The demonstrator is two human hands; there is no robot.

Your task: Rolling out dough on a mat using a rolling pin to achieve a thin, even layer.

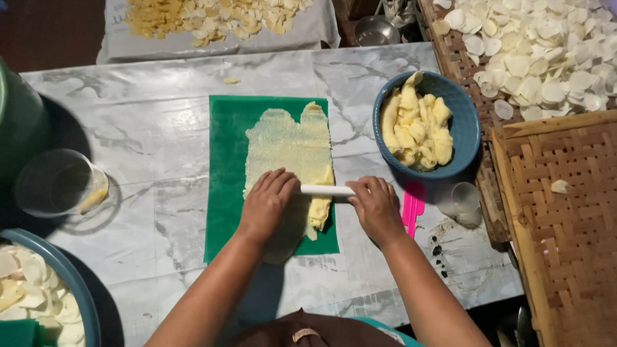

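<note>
Far left on the marble surface (148, 135): clear cup (61, 183), and below it a blue basin (77, 289) of pale round slices.

Centre: green mat (225, 160) with a sheet of yellow dough (289, 144) rolled thin and long across it. White rolling pin (326, 190) lies crosswise over the near end of the sheet.

Left hand (267, 202): palm down on the pin's left end, fingers (276, 183) stretched flat and together, pressing, not wrapped. They touch the dough too.

Right hand (376, 209): on the pin's right end, fingers (369, 189) curled loosely over it. Looks more like a light hold than a clamp; whether they close fully round the pin I cannot tell.

Rolling well, my read: equal pressure from both hands so thickness stays even; the near right edge looks thicker and folded, so work that side. Keep the pin square to the sheet and the dough on the mat, since its near end already hangs past the mat edge.

Right of hands: pink scraper (412, 209), small clear cup (464, 200), blue bowl (466, 122) of dough lumps. Far right: woven trays (565, 212), the upper one spread with white discs (546, 51).
</note>
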